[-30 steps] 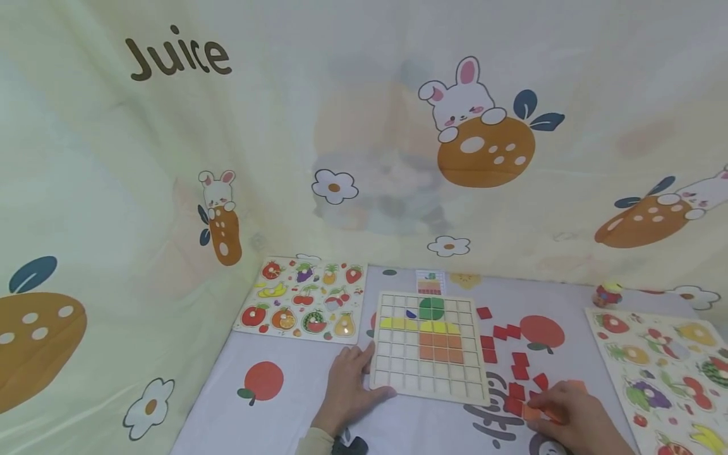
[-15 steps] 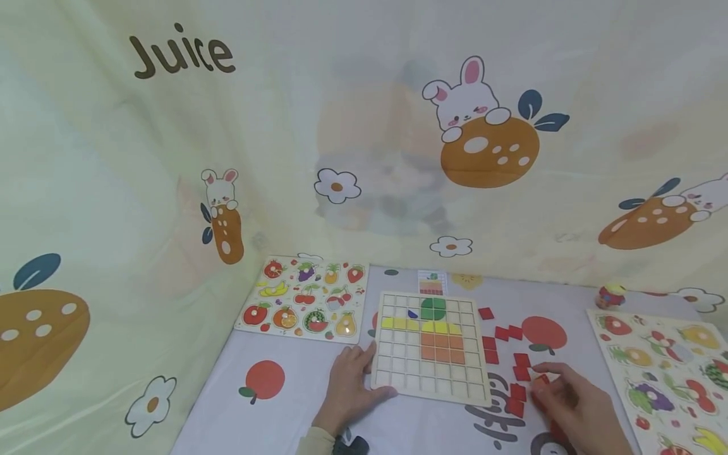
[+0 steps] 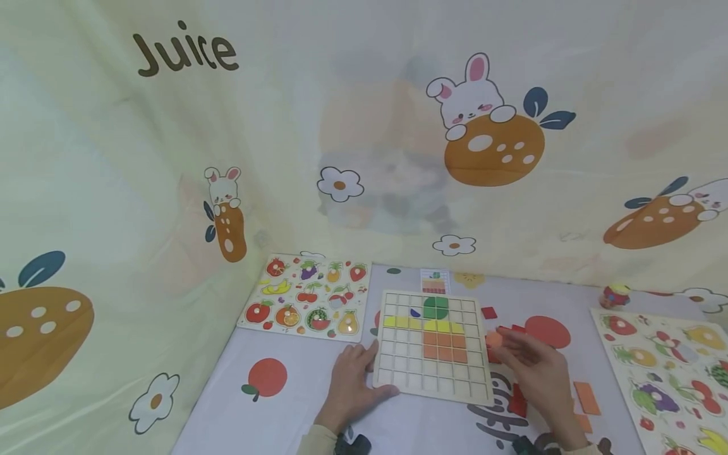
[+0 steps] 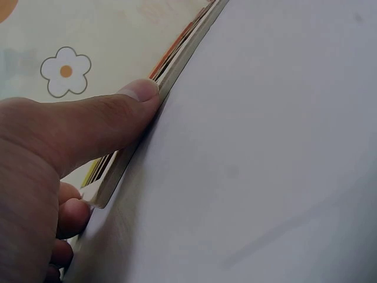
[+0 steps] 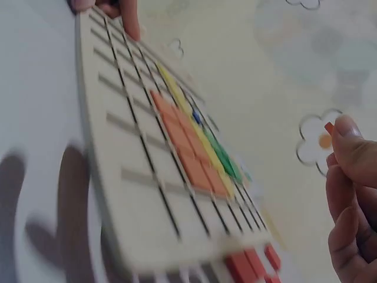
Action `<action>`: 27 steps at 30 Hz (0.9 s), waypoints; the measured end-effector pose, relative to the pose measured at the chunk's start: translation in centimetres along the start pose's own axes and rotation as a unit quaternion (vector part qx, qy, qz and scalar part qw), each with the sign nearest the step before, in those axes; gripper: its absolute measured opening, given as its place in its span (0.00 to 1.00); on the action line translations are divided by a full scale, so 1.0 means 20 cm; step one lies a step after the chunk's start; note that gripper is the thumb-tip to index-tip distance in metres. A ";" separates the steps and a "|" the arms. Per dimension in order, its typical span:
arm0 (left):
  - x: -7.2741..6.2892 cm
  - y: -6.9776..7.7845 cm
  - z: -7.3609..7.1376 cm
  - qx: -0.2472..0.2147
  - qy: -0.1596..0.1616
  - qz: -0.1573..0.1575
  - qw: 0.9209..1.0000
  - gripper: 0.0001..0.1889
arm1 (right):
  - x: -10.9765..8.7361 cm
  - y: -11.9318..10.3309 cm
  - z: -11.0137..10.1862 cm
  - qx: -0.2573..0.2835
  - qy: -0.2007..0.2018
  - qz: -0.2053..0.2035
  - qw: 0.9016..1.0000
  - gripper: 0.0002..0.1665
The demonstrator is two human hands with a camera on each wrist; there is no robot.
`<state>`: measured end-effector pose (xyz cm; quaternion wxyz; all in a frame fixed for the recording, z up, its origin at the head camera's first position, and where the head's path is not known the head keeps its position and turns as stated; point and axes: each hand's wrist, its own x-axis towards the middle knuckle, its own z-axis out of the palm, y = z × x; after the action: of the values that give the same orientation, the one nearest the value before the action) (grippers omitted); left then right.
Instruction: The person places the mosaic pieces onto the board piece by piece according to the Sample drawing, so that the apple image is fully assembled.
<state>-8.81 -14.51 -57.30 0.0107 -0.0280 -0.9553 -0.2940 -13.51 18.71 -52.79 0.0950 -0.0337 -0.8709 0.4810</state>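
A wooden grid board lies on the table, holding yellow pieces, a green group, a small blue piece and a block of orange tiles. My left hand holds its near left corner. In the left wrist view the thumb presses along the front edge, with the fingers bent at the side. To the right of the board, my right hand pinches an orange tile between thumb and fingertips, raised above the red tiles. Only the tile's corner shows in the right wrist view.
More orange tiles lie right of my right hand. A small picture card is behind the board. Fruit puzzle boards stand at left and right, with a small toy figure at the back right. A printed curtain hangs behind.
My right hand has picked an orange tile from the loose pile at near right and moved up and left with it, toward the board's right edge. My left hand stays on the corner.
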 end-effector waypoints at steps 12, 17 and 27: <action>0.00 -0.01 0.01 0.004 0.007 0.001 1.000 0.53 | 0.12 -0.11 0.27 -0.010 -0.087 -0.062 0.994 0.23; 0.00 0.00 0.01 0.002 0.009 0.002 1.000 0.52 | 0.14 -0.13 0.37 -0.052 -0.153 -0.086 0.983 0.23; 0.00 0.00 0.01 -0.001 0.003 -0.012 1.000 0.53 | 0.13 -0.18 0.49 -0.085 -0.207 -0.041 0.974 0.20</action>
<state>-8.87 -14.36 -57.45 0.0104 -0.0156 -0.9551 -0.2956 -17.80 9.06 -54.51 -0.0707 0.0943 -0.9100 0.3975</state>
